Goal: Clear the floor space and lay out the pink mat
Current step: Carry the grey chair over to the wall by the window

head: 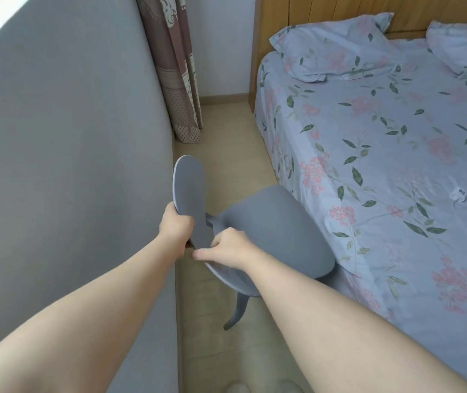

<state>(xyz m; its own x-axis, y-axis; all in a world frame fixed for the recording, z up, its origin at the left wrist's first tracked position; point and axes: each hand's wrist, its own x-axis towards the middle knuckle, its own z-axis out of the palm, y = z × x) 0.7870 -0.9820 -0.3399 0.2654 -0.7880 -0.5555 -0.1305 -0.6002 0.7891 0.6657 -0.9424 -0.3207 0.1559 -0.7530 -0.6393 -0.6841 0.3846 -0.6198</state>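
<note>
A grey wall (65, 154) fills the left of the frame, with a patterned curtain (175, 66) at upper centre. At centre, the left hand (176, 224) has its grip closed on the backrest of the grey chair (272, 236), and the right hand (228, 248) clasps the seat's near edge. The chair stands in the narrow strip of wooden floor (235, 154) between wall and bed (396, 165) at right, so clearing looks unfinished; little room either side. No pink mat is visible.
</note>
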